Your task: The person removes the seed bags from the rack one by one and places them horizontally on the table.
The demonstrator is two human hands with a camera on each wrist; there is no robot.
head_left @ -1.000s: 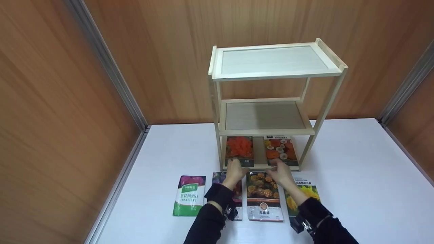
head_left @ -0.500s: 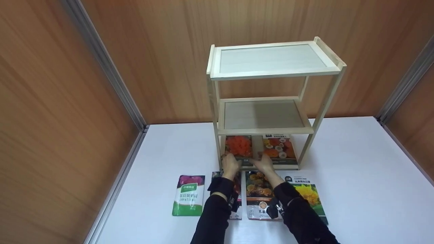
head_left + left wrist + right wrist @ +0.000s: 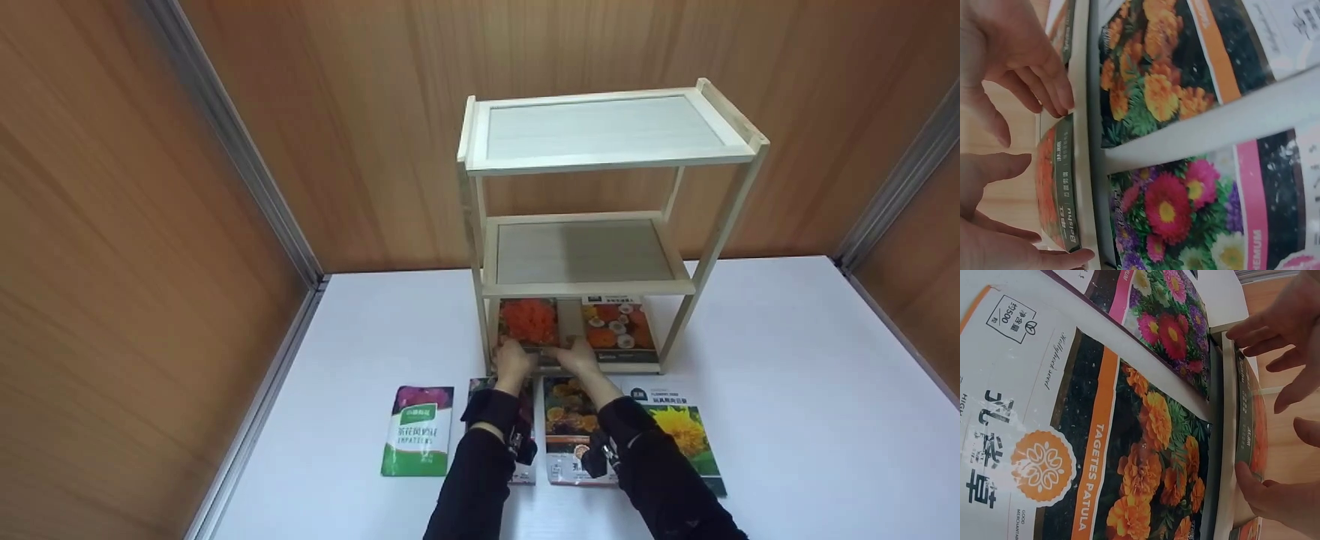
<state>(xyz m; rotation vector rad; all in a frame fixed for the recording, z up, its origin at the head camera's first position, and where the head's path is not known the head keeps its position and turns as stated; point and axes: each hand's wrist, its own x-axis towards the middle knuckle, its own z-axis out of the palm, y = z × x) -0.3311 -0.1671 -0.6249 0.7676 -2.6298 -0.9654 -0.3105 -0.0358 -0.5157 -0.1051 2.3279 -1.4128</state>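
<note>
My left hand (image 3: 514, 360) and right hand (image 3: 577, 358) flank a red-flowered seed packet (image 3: 529, 321) on the left of the bottom shelf. Fingertips of the left hand touch the packet's left front corner. The right hand's fingers are at its right edge, near the shelf's front rail (image 3: 1085, 169). Both hands have their fingers extended, thumbs over the packet. To its right on the same shelf lies a second packet (image 3: 620, 330) with orange and white flowers. Below the hands, an aster packet (image 3: 1168, 208) and an orange marigold packet (image 3: 1145, 467) lie on the table.
The three-tier wooden rack (image 3: 589, 289) stands at the back of the white table (image 3: 780, 375). A green-and-white impatiens packet (image 3: 418, 431) lies left of the forearms, and a sunflower packet (image 3: 682, 431) lies right. Wood-grain panels (image 3: 360, 150) enclose the back and sides.
The right hand has moved left, from the orange-and-white packet to the red packet's right side. The left hand has shifted slightly to the left and stays at the red packet's front.
</note>
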